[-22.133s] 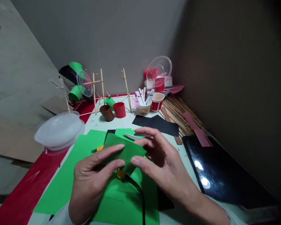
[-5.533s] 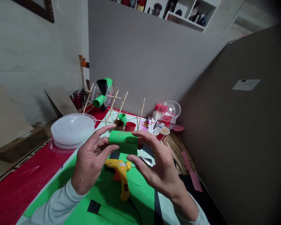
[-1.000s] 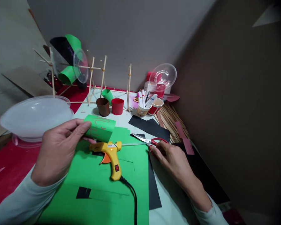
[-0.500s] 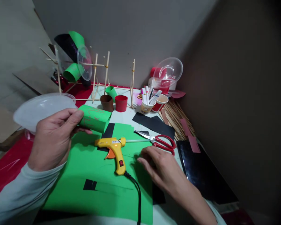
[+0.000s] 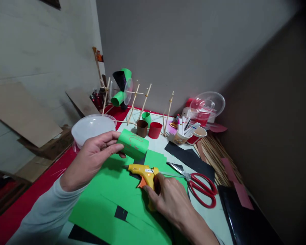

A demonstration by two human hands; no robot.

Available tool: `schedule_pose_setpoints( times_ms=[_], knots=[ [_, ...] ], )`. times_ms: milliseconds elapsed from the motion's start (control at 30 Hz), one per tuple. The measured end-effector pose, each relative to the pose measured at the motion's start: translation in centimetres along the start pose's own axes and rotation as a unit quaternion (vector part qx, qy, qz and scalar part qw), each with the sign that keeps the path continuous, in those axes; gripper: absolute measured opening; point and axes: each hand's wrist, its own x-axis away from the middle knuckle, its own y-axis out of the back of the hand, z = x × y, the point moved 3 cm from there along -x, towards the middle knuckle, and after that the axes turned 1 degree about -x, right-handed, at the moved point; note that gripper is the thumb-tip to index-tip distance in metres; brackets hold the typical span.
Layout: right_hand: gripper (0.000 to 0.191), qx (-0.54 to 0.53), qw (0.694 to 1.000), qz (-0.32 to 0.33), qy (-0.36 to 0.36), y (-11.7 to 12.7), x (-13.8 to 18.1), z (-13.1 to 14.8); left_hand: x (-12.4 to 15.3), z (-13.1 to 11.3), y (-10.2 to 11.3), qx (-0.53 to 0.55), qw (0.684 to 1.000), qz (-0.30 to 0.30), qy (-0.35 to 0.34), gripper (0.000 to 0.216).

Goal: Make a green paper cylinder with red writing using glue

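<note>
In the head view my left hand (image 5: 95,158) pinches one end of a rolled green paper tube (image 5: 133,144) with faint reddish marks. The tube is held above a green sheet (image 5: 99,200). My right hand (image 5: 172,195) is closed around the handle of a yellow hot glue gun (image 5: 142,170), its thumb near the orange trigger (image 5: 142,182). The gun lies on the sheet, nozzle pointing left toward the space under the tube, with a glue stick out of its back end. Red-handled scissors (image 5: 202,187) lie right of the gun.
Behind stand a brown cup (image 5: 142,128), a red cup (image 5: 155,130) and a stick frame (image 5: 136,105) with a paper wheel. A marker cup (image 5: 182,137), wooden sticks (image 5: 219,153) and black strips (image 5: 191,157) lie right. A white plastic bowl (image 5: 91,127) is left.
My right hand has moved left from beside the scissors and closed on the glue gun's handle. My left hand still holds the green tube. The view has shifted leftward and up.
</note>
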Motion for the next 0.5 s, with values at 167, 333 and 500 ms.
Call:
schedule_pose_setpoints(
  times_ms=[167, 333, 500],
  knots=[
    [0.022, -0.009, 1.000, 0.004, 0.002, -0.6, 0.2, 0.0, 0.6, -0.4, 0.4, -0.004, 1.000, 0.024, -0.004, 0.015],
    [0.024, -0.114, 0.993, -0.011, -0.008, -0.9, 0.4, -0.8, 0.7, -0.2, 1.7, -0.014, 1.000, -0.006, -0.006, 0.018],
    [0.034, -0.347, 0.936, -0.042, -0.047, -1.3, 1.3, -2.7, 0.8, -0.5, 2.6, -0.021, 0.999, -0.029, -0.029, 0.017]
  ],
)
